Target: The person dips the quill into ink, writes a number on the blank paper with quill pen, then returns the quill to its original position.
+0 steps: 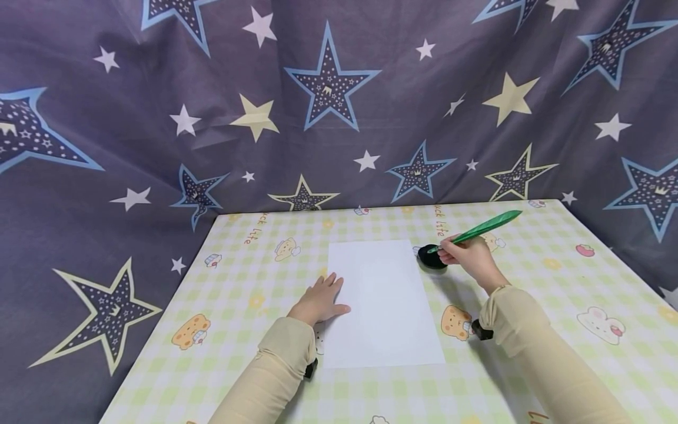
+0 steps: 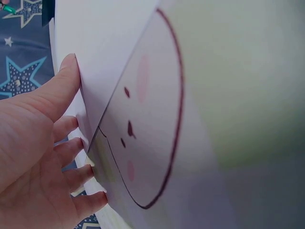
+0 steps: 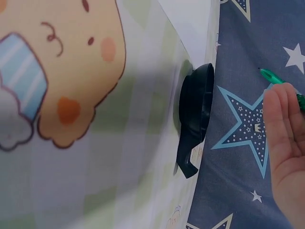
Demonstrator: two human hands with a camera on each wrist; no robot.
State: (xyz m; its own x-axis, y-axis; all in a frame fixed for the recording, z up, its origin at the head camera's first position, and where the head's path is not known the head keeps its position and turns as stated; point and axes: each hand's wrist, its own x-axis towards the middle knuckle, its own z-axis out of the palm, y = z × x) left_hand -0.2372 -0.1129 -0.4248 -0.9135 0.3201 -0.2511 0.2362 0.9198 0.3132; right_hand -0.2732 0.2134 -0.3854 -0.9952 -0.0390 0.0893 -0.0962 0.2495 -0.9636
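Left hand on the paper, pen over the black dish

So your left hand (image 1: pixel 318 300) was resting fingers spread across the left edge of the white sheet (image 1: pixel 381 306), thumb out on the paper. My guess is that was just to keep it from sliding on the tablecloth (image 1: pixel 159 383), since no weight or clip showed. Your right hand (image 1: pixel 471 256) pinched the green pen (image 1: pixel 492 224) fairly low, leaving the leaf-shaped top free to lean back, which probably gave you better control of the point. The black dish (image 1: pixel 431 260) sat just beside the sheet's upper right side, likely so your right hand could reach both easily.

Now the murky bits. From the head view the pen tip seemed to be in the dish, but your right wrist cam showed it apart from the rim, so I'd call it hovering. The dish's handle (image 3: pixel 187 160) only showed in that wrist view. Couldn't tell what, if anything, was inside. Your fingers hid most of the pen there too, and the left wrist view caught just a green sliver of it. Part of the printed face (image 2: pixel 157 119) was under the sheet.
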